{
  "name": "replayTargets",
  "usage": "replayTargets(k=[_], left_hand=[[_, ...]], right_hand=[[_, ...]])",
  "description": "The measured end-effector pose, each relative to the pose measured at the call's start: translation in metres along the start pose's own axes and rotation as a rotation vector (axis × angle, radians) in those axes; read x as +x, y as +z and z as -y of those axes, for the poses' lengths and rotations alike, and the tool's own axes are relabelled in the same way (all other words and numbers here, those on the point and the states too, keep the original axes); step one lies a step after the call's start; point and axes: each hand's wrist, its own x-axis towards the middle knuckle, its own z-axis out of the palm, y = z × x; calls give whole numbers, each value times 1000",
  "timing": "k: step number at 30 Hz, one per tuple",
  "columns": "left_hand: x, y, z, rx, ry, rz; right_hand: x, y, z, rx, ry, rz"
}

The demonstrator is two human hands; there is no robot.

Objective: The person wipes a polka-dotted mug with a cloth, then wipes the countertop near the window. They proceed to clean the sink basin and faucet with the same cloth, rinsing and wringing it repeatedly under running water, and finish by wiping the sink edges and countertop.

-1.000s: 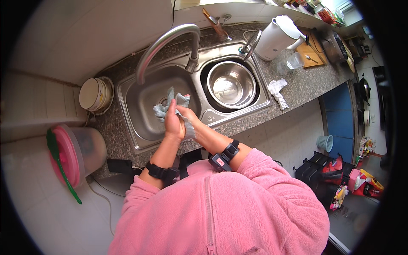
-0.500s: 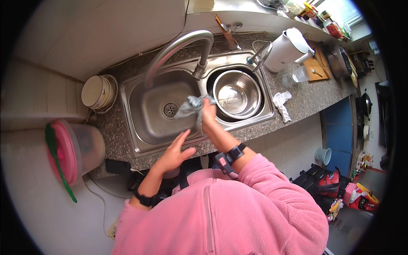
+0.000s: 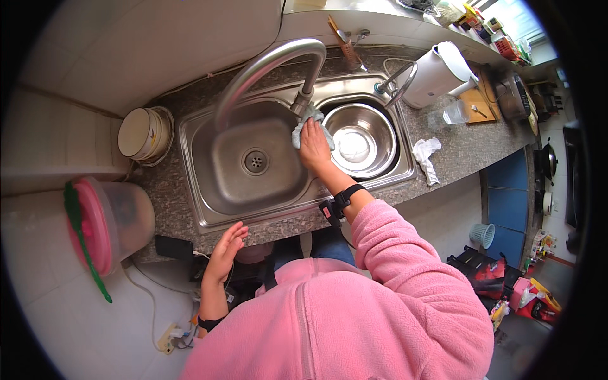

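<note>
My right hand (image 3: 315, 147) presses a grey-green cloth (image 3: 313, 114) onto the divider between the two basins, just below the faucet's spout (image 3: 301, 104). Part of the cloth is hidden under the palm and fingers. To its left lies the steel sink basin (image 3: 215, 164) with a round drain (image 3: 256, 162). A shiny steel bowl (image 3: 379, 136) sits in the right basin, close beside my right hand. My left hand (image 3: 224, 254) hovers empty near the counter's front edge, fingers stretched out.
On the right stand a white kettle (image 3: 432, 76), a clear cup (image 3: 455, 113) and a crumpled white cloth (image 3: 425, 158). Stacked bowls (image 3: 140, 134) and a pink-lidded plastic container (image 3: 95, 225) are at the left. A tall curved faucet (image 3: 269, 53) arches over the left basin.
My right hand has moved the cloth away from me, up to the faucet's base side of the divider. My left hand has drawn back toward me and left, off the sink's edge.
</note>
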Motion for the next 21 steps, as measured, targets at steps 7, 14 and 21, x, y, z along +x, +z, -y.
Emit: replayTargets(k=[7,14,21], left_hand=[[21,13,-2,60,12,86],[14,-2,2,17,-1,-6],[-15,-27,20,-131,15,-247]], right_hand=[[-7,-43,-16,158,-279,72],[-126,-75,-10,276,-592,406],[-138,-55,104,491,-702,574]])
